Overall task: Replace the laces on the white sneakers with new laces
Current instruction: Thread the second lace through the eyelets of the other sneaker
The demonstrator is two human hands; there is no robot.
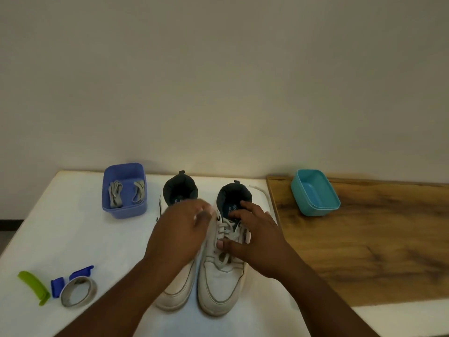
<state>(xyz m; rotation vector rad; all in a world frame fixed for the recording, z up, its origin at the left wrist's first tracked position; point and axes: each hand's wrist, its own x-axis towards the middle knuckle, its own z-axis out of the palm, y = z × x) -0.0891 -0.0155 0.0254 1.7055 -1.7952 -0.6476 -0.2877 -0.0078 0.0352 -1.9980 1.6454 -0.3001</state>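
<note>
Head view. Pair of white leather sneakers, toes toward the viewer, side by side on white table (73, 239): left sneaker (177, 288), right sneaker (220, 285) with white lace (227, 231) still threaded. Left hand (179, 233) blurred above left sneaker, fingers curled toward right sneaker's collar; its grip cannot be told. Right hand (257, 239) spread over right sneaker's lacing, fingers relaxed, thumb touching lace; grip open. Blue plastic tub (124, 210) holding grey flat laces (114, 194), behind-left. Teal plastic tub (315, 193) on wooden board (364, 251), right. Tape roll (78, 291), green clip (34, 287), blue clip (58, 285), front-left.
</note>
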